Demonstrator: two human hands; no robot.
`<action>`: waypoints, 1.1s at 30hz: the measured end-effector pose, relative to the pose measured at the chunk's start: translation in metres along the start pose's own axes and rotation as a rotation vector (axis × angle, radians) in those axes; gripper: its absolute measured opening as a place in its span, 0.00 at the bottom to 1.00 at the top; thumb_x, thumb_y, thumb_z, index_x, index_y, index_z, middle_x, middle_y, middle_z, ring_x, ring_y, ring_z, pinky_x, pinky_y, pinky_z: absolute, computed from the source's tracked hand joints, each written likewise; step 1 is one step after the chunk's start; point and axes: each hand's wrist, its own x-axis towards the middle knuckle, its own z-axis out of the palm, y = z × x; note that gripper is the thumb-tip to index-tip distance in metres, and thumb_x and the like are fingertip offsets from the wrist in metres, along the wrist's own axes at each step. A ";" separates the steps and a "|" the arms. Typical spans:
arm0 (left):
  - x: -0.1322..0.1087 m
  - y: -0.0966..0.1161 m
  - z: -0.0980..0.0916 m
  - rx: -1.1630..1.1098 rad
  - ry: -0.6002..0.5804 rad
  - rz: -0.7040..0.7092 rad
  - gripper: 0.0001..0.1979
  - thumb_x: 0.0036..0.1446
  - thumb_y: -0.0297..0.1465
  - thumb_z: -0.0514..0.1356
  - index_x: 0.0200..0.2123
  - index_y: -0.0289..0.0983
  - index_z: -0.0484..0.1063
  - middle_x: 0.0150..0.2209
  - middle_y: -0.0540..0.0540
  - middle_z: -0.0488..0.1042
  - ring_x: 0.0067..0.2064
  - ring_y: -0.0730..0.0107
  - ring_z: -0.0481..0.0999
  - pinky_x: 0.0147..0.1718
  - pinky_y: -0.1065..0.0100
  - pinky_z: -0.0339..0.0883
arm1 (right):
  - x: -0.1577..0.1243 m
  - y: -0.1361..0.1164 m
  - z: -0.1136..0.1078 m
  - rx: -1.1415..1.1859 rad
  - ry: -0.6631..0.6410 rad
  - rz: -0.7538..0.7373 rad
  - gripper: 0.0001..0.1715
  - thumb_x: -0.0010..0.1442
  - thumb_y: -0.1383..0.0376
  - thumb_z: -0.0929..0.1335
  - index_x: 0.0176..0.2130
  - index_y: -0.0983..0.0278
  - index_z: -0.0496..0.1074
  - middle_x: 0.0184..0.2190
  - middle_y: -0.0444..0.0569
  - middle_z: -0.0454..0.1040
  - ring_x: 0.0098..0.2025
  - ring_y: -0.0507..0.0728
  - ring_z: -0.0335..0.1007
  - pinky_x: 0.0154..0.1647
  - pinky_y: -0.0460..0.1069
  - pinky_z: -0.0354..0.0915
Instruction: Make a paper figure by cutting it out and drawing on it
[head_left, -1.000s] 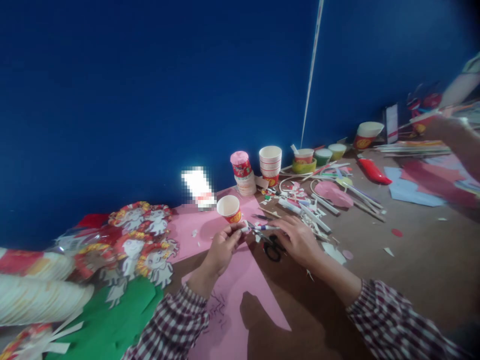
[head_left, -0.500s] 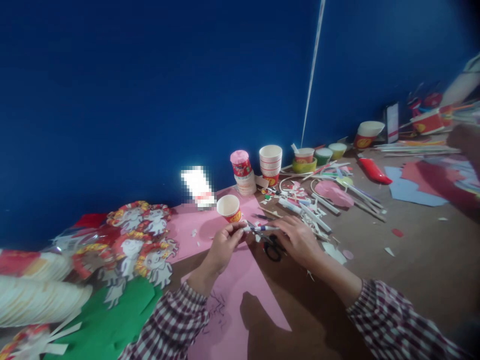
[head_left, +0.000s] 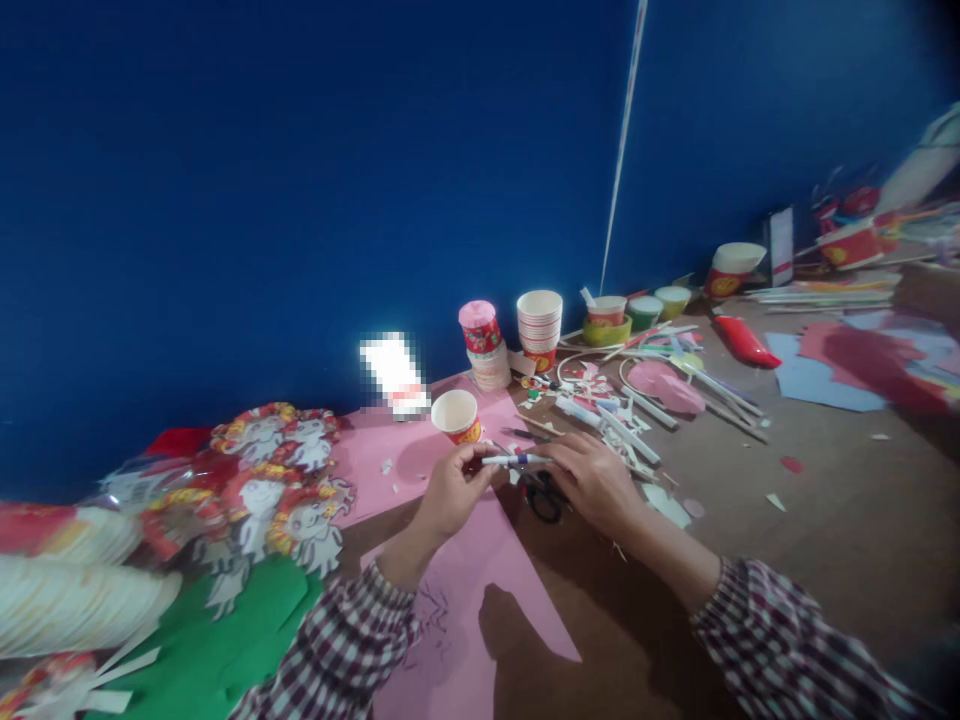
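My left hand [head_left: 454, 490] pinches the left end of a slim white marker pen [head_left: 499, 461] between thumb and fingers. My right hand [head_left: 596, 480] grips its other end, so the pen lies level between the two. A dark purple-blue band shows near the pen's middle. Beneath the right fingers, black-handled scissors [head_left: 543, 498] rest on the table, partly hidden. Just behind the left hand stands a paper cup [head_left: 456, 415], upright, with a red and yellow lower part. Pink paper [head_left: 442, 600] with dark pen lines lies under my left wrist.
On the left are cut-out paper figures [head_left: 259, 490], green paper [head_left: 217, 640] and stacked paper cups [head_left: 75, 600]. Behind stand a cup stack [head_left: 539, 325] and a pink-topped cup [head_left: 478, 325]. Sticks, markers and scraps [head_left: 626, 435] cover the right middle. A co-worker's arm [head_left: 930, 165] shows far right.
Both hands keep their hold on the marker pen. It has shifted slightly between the fingers and now lies more level. The rest of the scene looks the same.
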 end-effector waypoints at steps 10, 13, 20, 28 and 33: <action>-0.001 0.012 0.002 -0.095 -0.160 -0.010 0.14 0.58 0.37 0.59 0.42 0.34 0.76 0.31 0.46 0.76 0.33 0.69 0.74 0.35 0.69 0.69 | -0.002 -0.001 0.004 0.031 0.063 -0.044 0.11 0.64 0.67 0.64 0.45 0.63 0.74 0.40 0.51 0.77 0.41 0.58 0.73 0.42 0.52 0.68; -0.003 0.016 0.003 -0.055 -0.144 -0.018 0.14 0.58 0.37 0.59 0.40 0.33 0.77 0.29 0.46 0.76 0.31 0.70 0.73 0.33 0.70 0.68 | -0.002 -0.002 0.005 0.047 0.089 -0.043 0.11 0.64 0.66 0.64 0.44 0.62 0.75 0.40 0.50 0.78 0.41 0.57 0.74 0.43 0.52 0.68; -0.005 0.020 0.003 0.069 -0.144 0.038 0.11 0.58 0.35 0.59 0.39 0.36 0.78 0.32 0.47 0.78 0.33 0.69 0.76 0.35 0.71 0.69 | -0.002 -0.006 0.005 0.085 0.075 -0.046 0.12 0.65 0.66 0.64 0.45 0.63 0.75 0.41 0.51 0.79 0.43 0.57 0.75 0.47 0.52 0.69; -0.005 0.024 0.004 0.047 -0.140 0.028 0.10 0.58 0.34 0.58 0.37 0.36 0.78 0.32 0.47 0.78 0.33 0.69 0.76 0.33 0.72 0.70 | -0.005 -0.012 0.007 0.116 0.105 -0.013 0.12 0.64 0.68 0.64 0.44 0.63 0.76 0.42 0.51 0.79 0.43 0.56 0.75 0.46 0.51 0.70; -0.008 0.025 0.002 0.024 -0.154 -0.028 0.11 0.56 0.35 0.59 0.37 0.35 0.78 0.33 0.45 0.79 0.32 0.68 0.77 0.32 0.70 0.72 | -0.008 -0.013 0.011 0.115 0.070 0.026 0.11 0.64 0.67 0.64 0.42 0.63 0.76 0.39 0.51 0.79 0.40 0.57 0.76 0.41 0.50 0.71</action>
